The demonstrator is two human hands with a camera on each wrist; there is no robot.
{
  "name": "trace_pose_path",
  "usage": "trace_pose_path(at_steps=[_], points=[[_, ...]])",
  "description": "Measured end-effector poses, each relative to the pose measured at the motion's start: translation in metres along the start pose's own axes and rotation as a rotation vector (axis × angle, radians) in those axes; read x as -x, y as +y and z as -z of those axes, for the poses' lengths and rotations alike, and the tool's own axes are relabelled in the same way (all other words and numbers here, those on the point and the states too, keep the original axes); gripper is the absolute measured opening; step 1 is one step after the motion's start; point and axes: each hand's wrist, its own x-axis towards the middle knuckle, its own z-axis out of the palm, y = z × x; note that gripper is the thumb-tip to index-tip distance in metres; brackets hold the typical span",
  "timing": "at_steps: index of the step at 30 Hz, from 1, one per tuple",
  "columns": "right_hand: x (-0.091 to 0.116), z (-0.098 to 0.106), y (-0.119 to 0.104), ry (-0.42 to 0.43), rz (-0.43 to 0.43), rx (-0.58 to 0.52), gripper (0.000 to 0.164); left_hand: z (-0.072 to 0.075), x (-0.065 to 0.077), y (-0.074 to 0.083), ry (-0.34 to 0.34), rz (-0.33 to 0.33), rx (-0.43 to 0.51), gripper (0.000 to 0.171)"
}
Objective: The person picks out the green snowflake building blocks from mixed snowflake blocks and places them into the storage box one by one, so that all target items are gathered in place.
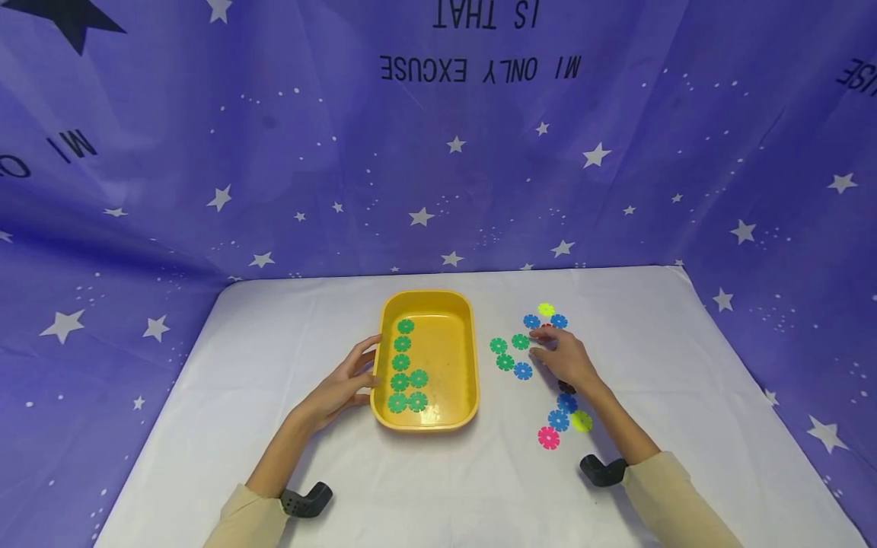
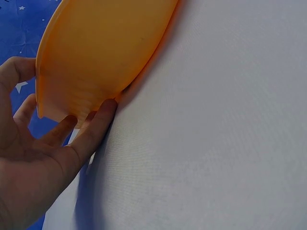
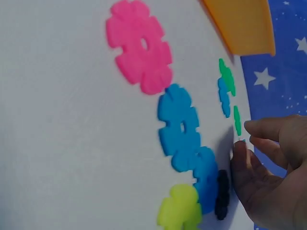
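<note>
My left hand (image 1: pixel 340 388) rests against the left side of a yellow plastic tray (image 1: pixel 475 358), fingers spread along its outer wall and rim. Inside the tray lie several green notched plastic discs (image 1: pixel 402 344), lined up along its left side. Over the loose discs to the right is my right hand (image 1: pixel 565 358), thumb and index fingertips apart, close to a green disc (image 1: pixel 521 342). Two more green discs (image 1: pixel 498 345) and a blue disc (image 1: pixel 523 371) lie nearby. A red disc (image 1: pixel 546 326) is partly hidden behind the hand.
Beyond the right hand are a yellow disc (image 1: pixel 546 310) and two blue discs (image 1: pixel 531 321). Nearer lie a pink disc (image 3: pixel 139 45), blue discs (image 3: pixel 179 127), a yellow-green disc (image 3: pixel 180 208) and a black disc (image 3: pixel 222 194). A purple star-printed cloth (image 1: pixel 438 175) hangs behind the white-covered table (image 1: pixel 445 487).
</note>
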Motion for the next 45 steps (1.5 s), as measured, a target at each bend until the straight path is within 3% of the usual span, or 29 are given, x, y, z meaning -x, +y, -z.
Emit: trace_pose_path(at_steps=[13, 20, 31, 39, 45], points=[[-0.015, -0.01, 0.006, 0.004, -0.018, 0.045, 0.042, 0.0, 0.001, 0.0, 0.001, 0.005, 0.006, 0.08], [-0.02, -0.012, 0.0, -0.017, 0.007, 0.078, 0.035, 0.0, 0.001, 0.0, 0.009, 0.01, 0.0, 0.08], [-0.022, -0.008, -0.007, -0.081, 0.014, 0.012, 0.026, 0.0, 0.001, 0.0, -0.003, 0.006, 0.008, 0.08], [-0.011, -0.008, -0.035, -0.006, 0.071, -0.112, 0.024, 0.0, 0.0, 0.001, -0.013, -0.002, 0.01, 0.081], [-0.007, -0.009, -0.068, -0.042, 0.098, -0.387, 0.024, 0.001, 0.0, 0.001, -0.014, -0.005, 0.013, 0.081]])
